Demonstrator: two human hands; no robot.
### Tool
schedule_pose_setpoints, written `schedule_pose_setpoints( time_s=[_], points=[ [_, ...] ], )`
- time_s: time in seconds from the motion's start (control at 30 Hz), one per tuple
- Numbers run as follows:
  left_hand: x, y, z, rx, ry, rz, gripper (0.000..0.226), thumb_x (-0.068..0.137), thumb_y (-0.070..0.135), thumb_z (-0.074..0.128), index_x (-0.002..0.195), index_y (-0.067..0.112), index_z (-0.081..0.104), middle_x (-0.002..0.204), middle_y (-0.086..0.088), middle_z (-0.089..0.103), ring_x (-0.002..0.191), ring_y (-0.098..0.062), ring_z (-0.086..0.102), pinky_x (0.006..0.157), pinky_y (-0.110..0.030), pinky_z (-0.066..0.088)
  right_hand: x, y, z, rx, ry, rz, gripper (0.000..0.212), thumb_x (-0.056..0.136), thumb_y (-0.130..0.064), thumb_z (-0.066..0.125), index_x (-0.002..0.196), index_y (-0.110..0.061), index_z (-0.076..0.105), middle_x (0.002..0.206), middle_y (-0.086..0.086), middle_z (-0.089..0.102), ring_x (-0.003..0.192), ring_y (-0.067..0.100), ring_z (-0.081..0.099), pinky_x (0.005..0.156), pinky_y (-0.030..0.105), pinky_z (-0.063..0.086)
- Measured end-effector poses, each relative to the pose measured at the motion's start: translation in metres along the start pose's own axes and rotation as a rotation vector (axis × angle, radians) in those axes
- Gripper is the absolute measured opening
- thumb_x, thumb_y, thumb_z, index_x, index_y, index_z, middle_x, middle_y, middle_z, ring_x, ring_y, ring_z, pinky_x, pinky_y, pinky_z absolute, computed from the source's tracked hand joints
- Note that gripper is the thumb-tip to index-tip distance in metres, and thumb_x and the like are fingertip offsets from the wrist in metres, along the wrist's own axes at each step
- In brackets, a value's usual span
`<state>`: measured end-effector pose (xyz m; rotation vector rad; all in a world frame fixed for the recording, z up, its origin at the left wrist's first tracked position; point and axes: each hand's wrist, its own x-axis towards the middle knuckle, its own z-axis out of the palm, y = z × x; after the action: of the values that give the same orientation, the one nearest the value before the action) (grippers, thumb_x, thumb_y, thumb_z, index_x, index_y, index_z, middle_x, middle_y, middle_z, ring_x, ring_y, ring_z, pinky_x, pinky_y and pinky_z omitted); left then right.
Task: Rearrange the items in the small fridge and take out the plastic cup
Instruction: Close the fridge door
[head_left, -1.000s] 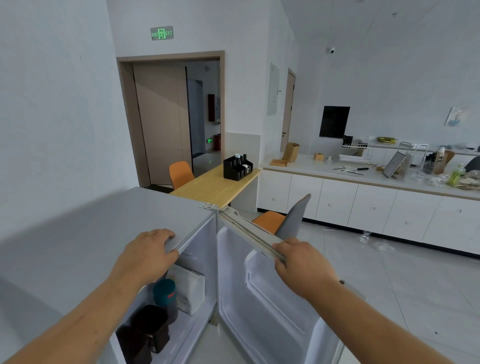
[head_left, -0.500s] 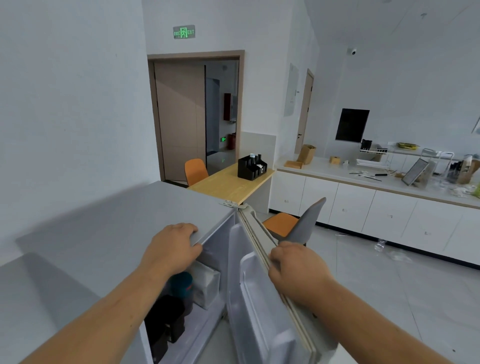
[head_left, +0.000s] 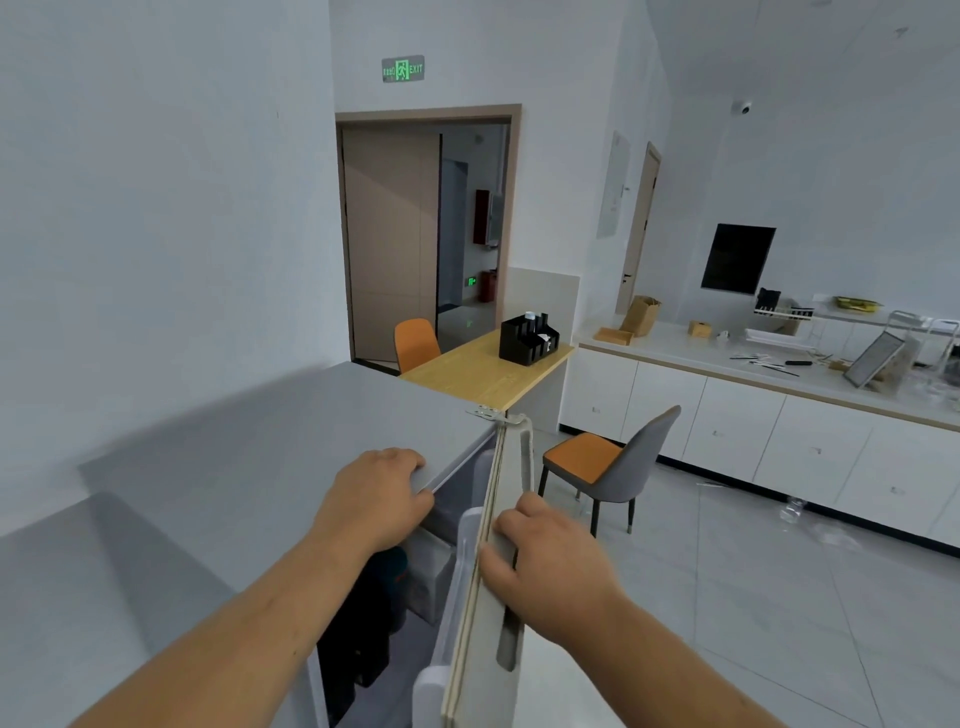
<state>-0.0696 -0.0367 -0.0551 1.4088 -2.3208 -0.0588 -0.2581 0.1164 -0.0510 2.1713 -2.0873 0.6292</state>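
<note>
Item: small fridge (head_left: 249, 467), grey top, door (head_left: 493, 613) standing ajar edge-on to us; our left hand (head_left: 376, 501) lies flat on the top's front edge with fingers (head_left: 410, 462) curled over the lip, and our right hand (head_left: 545, 561) clasps the door's upper edge, fingers wrapped over it. Contents glimpsed in the gap below the left hand: a teal cup (head_left: 392, 564), dark containers (head_left: 358, 639) and a whitish box (head_left: 434, 577). We cannot tell whether the teal cup is the plastic one.
</note>
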Motion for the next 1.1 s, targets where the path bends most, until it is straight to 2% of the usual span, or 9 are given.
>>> schedule_pose_setpoints(
  time_s=[0.43,0.6,0.8,1.1],
  points=[
    [0.002,-0.001,0.003,0.007,0.019,0.006,0.050,0.089,0.055,0.050,0.131,0.030,0.061,0.134,0.007,0.065,0.121,-0.019,0.055,0.100,-0.038,0.046,0.016,-0.019,0.018,0.025,0.011,-0.085,0.048,0.095,-0.064,0.030,0.109,-0.030,0.062,0.098,-0.010,0.045,0.093,0.011,0.047,0.085,0.031,0.048],
    [0.002,0.000,0.001,0.002,0.001,0.006,0.052,0.090,0.053,0.049,0.135,0.028,0.059,0.138,0.005,0.063,0.124,-0.020,0.053,0.104,-0.040,0.044,0.022,-0.026,0.029,0.040,0.042,-0.093,0.039,0.095,-0.064,0.033,0.100,-0.030,0.053,0.094,-0.012,0.041,0.089,0.010,0.042,0.081,0.027,0.044],
    [0.001,-0.001,0.000,-0.032,-0.004,0.001,0.051,0.093,0.052,0.048,0.137,0.028,0.058,0.140,0.005,0.061,0.127,-0.019,0.050,0.107,-0.039,0.041,0.029,-0.035,0.036,0.013,0.058,-0.072,0.039,0.094,-0.065,0.033,0.094,-0.030,0.049,0.091,-0.012,0.039,0.086,0.011,0.040,0.073,0.027,0.042],
    [0.003,-0.002,-0.001,-0.055,-0.016,-0.001,0.049,0.094,0.052,0.050,0.136,0.029,0.059,0.140,0.006,0.061,0.128,-0.018,0.050,0.108,-0.039,0.040,0.038,-0.043,0.043,0.007,0.077,-0.064,0.042,0.093,-0.067,0.029,0.099,-0.031,0.050,0.093,-0.011,0.039,0.088,0.010,0.039,0.074,0.024,0.038]
  ],
)
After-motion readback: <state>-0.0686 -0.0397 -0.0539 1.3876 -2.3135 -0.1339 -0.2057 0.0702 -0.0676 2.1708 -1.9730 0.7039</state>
